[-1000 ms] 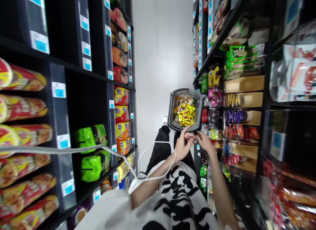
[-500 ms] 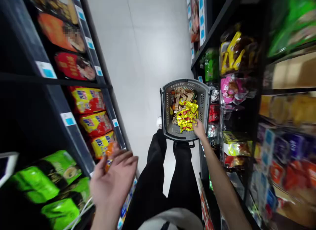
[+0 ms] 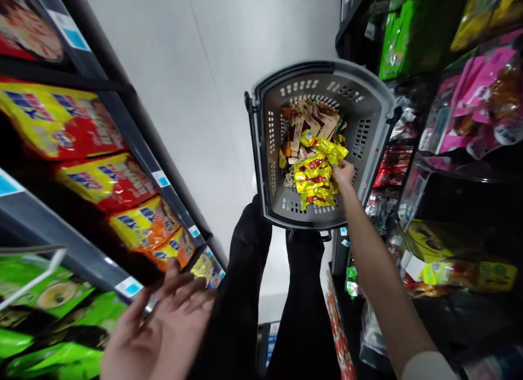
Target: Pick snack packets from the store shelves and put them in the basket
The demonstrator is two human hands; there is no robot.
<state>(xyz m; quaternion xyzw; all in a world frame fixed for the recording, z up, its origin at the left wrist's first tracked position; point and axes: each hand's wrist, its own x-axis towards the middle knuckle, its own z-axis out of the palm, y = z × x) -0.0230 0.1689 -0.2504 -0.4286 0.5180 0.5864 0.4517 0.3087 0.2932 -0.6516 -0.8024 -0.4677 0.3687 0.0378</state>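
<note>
A grey plastic shopping basket [image 3: 382,132] stands close in front of my feet, its dark handle folded down against the rim. My right hand [image 3: 344,175] reaches inside, its fingers closed on the end of a yellow snack packet [image 3: 333,150]. More shiny yellow packets [image 3: 312,179] lie just beside those fingers, on top of brown-and-beige packets [image 3: 306,118]. At lower left my left hand [image 3: 163,320] is held palm up near the shelf edge, fingers loosely bent and apart, with nothing plainly in it.
On the left shelf are red-and-yellow noodle packs [image 3: 108,178] and green packs [image 3: 61,320]. The right shelf holds pink snack bags [image 3: 486,97] and red packets [image 3: 392,166], close to the basket. Grey floor [image 3: 183,113] runs between the shelves.
The view has come closer, so the basket and shelves look larger. My right hand stays at the yellow packets in the basket. My left hand appears lower and further left.
</note>
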